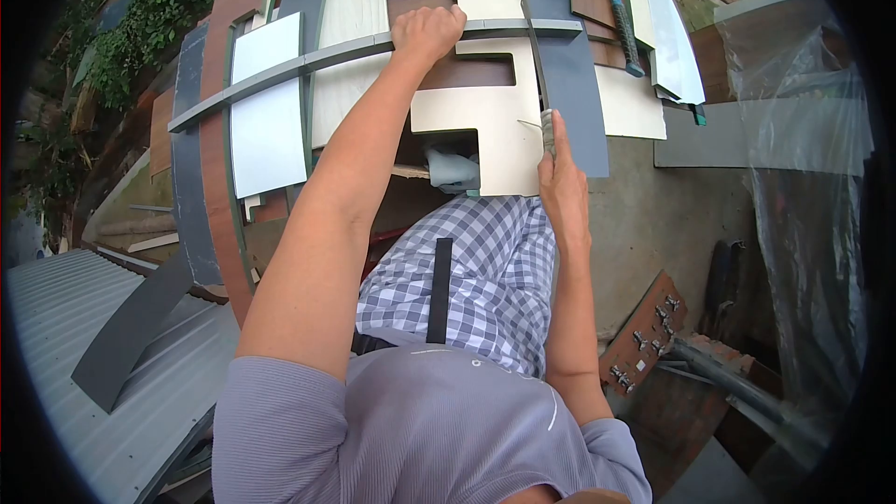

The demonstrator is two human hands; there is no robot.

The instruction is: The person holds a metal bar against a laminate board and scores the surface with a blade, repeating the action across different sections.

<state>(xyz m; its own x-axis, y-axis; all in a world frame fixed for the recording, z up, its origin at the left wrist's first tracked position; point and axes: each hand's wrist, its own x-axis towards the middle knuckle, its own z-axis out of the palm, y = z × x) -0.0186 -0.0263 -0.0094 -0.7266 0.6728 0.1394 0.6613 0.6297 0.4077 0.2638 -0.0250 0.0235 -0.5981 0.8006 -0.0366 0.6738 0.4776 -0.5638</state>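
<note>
My left hand [427, 33] is closed around a long grey straight bar [345, 53], which lies crosswise over several panels. Under it is a cream panel [509, 154] with rectangular cut-outs. In my right hand [565, 182] is a cutter with a wrapped-looking handle [548, 133]. Its thin pale blade points left over the cream panel's right edge, and my index finger lies along the handle. A dark grey strip panel [581, 103] runs beside that edge, just right of the cutter.
A hammer [616, 9] with a blue handle lies on boards at the upper right. White and brown panels [271, 112] spread to the left. Clear plastic sheeting [793, 131] hangs at right, above a brown board [644, 331] with metal fittings. Corrugated metal roofing [84, 336] is at lower left.
</note>
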